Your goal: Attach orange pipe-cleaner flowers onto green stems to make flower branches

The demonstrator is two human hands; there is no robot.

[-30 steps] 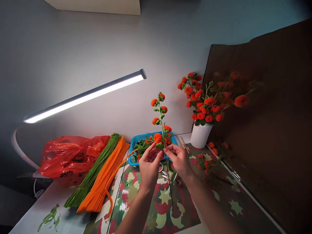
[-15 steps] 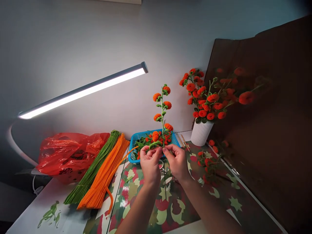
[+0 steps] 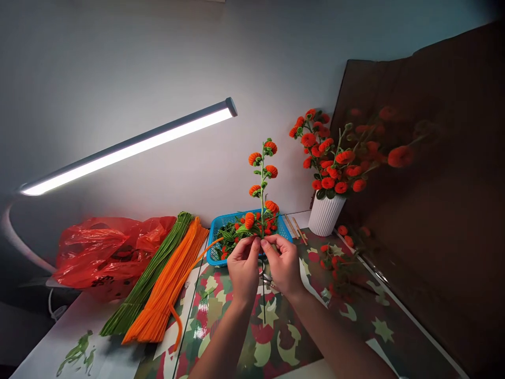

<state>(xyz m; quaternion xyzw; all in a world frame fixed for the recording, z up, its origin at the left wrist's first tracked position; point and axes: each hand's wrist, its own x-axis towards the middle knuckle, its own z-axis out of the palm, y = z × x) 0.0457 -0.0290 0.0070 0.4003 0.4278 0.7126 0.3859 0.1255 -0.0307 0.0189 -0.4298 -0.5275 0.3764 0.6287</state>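
I hold an upright flower stem (image 3: pixel 262 179) made of green pipe cleaner with several orange blossoms along it. My left hand (image 3: pixel 243 269) and my right hand (image 3: pixel 282 266) both pinch the stem low down, fingertips close together just under the lowest orange blossom (image 3: pixel 249 219). The thin lower end of the stem (image 3: pixel 264 308) hangs down between my wrists over the patterned mat (image 3: pixel 284 337). Right behind my fingers stands a blue basket (image 3: pixel 216 227) with more green and orange pieces.
Bundles of green pipe cleaners (image 3: pixel 152 273) and orange pipe cleaners (image 3: pixel 168 287) lie to the left, beside a red plastic bag (image 3: pixel 104 250). A white ribbed vase (image 3: pixel 324 215) of orange flowers stands at the right, loose flower pieces (image 3: pixel 335 260) near it. A lit lamp bar (image 3: pixel 130 146) hangs above.
My hands have drawn closer together on the stem, and the lowest blossom has shifted a little to the left and down. The view has moved slightly downward.
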